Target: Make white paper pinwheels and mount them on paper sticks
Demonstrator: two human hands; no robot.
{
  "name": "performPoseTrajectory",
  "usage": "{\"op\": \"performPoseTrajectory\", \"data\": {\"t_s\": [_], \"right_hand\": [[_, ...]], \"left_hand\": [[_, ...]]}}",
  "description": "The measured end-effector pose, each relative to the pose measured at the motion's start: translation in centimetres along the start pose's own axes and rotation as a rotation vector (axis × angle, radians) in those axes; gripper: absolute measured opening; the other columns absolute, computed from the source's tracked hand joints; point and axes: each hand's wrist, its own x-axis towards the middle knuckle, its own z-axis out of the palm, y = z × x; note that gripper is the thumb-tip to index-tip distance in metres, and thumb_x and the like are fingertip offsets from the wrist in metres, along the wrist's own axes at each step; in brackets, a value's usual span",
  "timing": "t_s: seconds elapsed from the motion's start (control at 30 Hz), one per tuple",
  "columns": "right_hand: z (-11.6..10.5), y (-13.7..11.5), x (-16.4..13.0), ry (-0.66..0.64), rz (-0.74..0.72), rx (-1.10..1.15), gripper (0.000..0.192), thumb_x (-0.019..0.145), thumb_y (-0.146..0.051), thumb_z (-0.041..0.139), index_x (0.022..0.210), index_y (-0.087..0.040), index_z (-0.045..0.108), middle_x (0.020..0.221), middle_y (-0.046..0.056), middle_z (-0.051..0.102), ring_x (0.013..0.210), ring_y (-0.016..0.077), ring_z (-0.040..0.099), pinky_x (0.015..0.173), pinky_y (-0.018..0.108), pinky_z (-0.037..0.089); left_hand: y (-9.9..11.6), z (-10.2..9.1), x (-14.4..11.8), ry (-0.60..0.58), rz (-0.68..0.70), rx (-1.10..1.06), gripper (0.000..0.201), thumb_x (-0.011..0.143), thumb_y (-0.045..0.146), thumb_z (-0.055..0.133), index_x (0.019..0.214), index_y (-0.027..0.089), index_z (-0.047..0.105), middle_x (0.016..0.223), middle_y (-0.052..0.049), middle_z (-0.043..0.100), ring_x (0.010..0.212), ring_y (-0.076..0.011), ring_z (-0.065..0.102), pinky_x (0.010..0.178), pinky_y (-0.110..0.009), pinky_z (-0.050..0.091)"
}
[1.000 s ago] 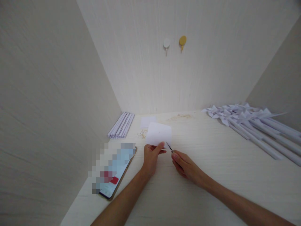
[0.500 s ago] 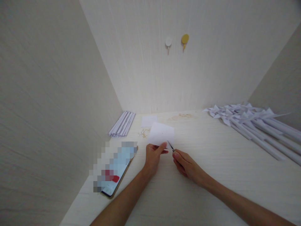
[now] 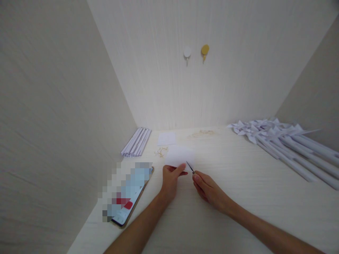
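Observation:
My left hand [image 3: 170,178] is closed on the near edge of a white sheet of paper [image 3: 178,155], with the thumb on top and the fingers beneath. In my right hand [image 3: 208,187] is a slim, dark, pointed blade [image 3: 190,167]. Its tip lies over the paper's near right part, just right of my left thumb. The blade's handle is hidden inside my fist, so its exact kind is unclear. Behind the held sheet, another square of white paper [image 3: 166,138] lies flat on the table. Thin tan bits [image 3: 161,151] are scattered left of the held sheet.
A phone [image 3: 132,197] with a partly blurred screen lies left of my forearm. Rolled paper sticks [image 3: 136,141] are bundled by the left wall. White paper pinwheels [image 3: 265,130] on paper sticks are piled at right. More tan bits [image 3: 202,133] lie near the back wall, below two hooks [image 3: 204,50].
The camera view has shifted slightly. The held sheet now lies lower and flatter, its far edge no longer raised. Both hands keep their grip, and the blade tip stays over the paper.

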Motion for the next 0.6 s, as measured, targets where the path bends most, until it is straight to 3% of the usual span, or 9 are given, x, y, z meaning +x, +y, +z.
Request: {"op": "performPoseTrajectory", "data": {"t_s": [0.17,0.6], "right_hand": [[-0.09,-0.15,-0.04,-0.004,-0.019,-0.043,0.036,0.082,-0.047,0.025,0.061,-0.02,0.035,0.045,-0.007,0.031,0.037,0.0068,0.025,0.037,0.021,0.02],[-0.2,-0.25,-0.01,-0.013,-0.022,-0.033,0.037,0.081,-0.049,0.025,0.06,-0.02,0.035,0.043,-0.007,0.03,0.037,0.0071,0.025,0.037,0.021,0.021]], "left_hand": [[0.26,0.04,0.18,0.093,0.008,-0.086,0.02,0.049,0.023,0.069,0.064,0.011,0.061,0.06,0.0,0.062,0.053,-0.0109,0.056,0.047,-0.023,0.047],[0.53,-0.25,0.41,0.02,0.032,-0.03,0.02,0.051,0.022,0.068,0.066,0.011,0.062,0.063,-0.002,0.063,0.057,-0.0118,0.056,0.049,-0.022,0.047]]}}
